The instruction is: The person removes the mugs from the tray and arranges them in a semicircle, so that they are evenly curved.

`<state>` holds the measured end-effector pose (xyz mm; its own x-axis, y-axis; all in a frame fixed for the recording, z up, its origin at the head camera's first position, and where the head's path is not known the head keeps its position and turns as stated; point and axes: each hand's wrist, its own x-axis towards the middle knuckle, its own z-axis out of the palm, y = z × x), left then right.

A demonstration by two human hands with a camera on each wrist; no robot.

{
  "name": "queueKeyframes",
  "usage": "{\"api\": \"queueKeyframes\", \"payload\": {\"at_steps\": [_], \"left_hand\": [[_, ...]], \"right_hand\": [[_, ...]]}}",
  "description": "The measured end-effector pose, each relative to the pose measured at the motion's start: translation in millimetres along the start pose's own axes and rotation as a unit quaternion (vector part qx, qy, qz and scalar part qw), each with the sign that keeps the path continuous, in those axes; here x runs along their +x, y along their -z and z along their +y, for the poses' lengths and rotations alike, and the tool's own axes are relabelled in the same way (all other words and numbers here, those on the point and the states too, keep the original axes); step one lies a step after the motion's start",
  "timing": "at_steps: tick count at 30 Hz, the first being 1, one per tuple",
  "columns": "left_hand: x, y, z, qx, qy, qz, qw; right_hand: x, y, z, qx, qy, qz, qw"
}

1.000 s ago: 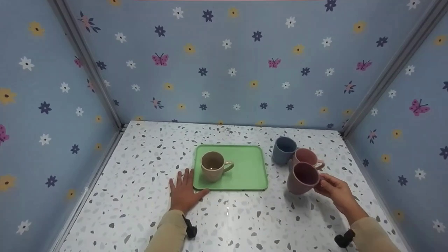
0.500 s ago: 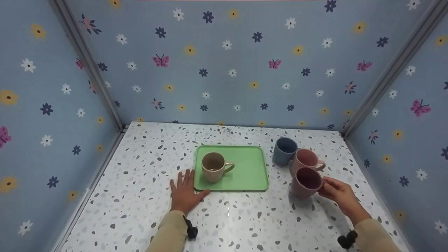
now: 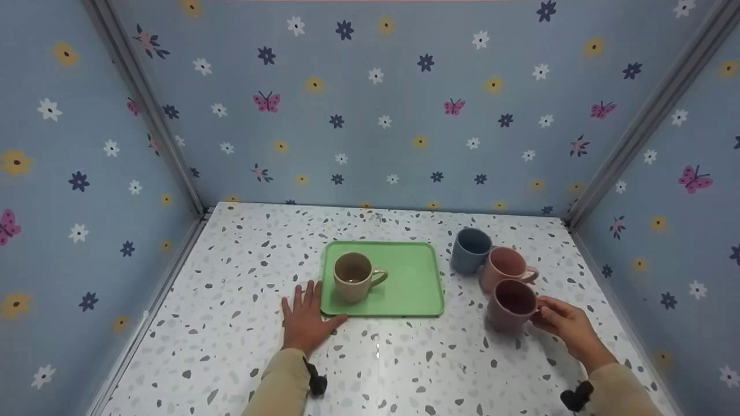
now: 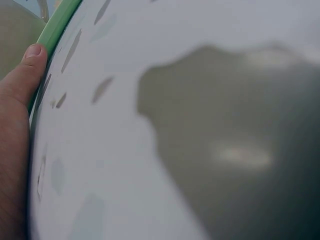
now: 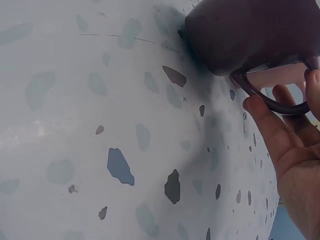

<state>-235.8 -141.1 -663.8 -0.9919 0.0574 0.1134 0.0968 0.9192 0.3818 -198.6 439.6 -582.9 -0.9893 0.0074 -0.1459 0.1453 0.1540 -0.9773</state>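
The right hand [image 3: 569, 329] pinches the curved handle [image 5: 290, 110] of a smooth, dark mauve mug [image 3: 506, 320] beside a rounded pink mug [image 3: 496, 273]. The left hand [image 3: 306, 323], fingers spread apart on the speckled white bench [image 3: 404, 364], touches a rectangular green tray [image 3: 410, 280] bearing a beige mug [image 3: 351, 288].

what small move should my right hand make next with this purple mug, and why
I'd probably ease the purple mug gently down until its base sits flat on the table. Your right hand holds its handle, it's right beside the pink mug, and I can't tell whether its base fully touches yet.
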Motion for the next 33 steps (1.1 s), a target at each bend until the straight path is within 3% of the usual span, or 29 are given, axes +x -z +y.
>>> {"api": "queueKeyframes", "payload": {"at_steps": [16,33], "left_hand": [[-0.8,-2.4,-0.2,0.001,-0.006,0.019,0.9998],[1.7,-5.7,-3.1,0.002,-0.003,0.002,1.0]], "right_hand": [[5.0,4.9,7.5,0.002,-0.005,0.013,1.0],[4.6,3.7,6.9,-0.003,-0.01,0.008,1.0]]}}
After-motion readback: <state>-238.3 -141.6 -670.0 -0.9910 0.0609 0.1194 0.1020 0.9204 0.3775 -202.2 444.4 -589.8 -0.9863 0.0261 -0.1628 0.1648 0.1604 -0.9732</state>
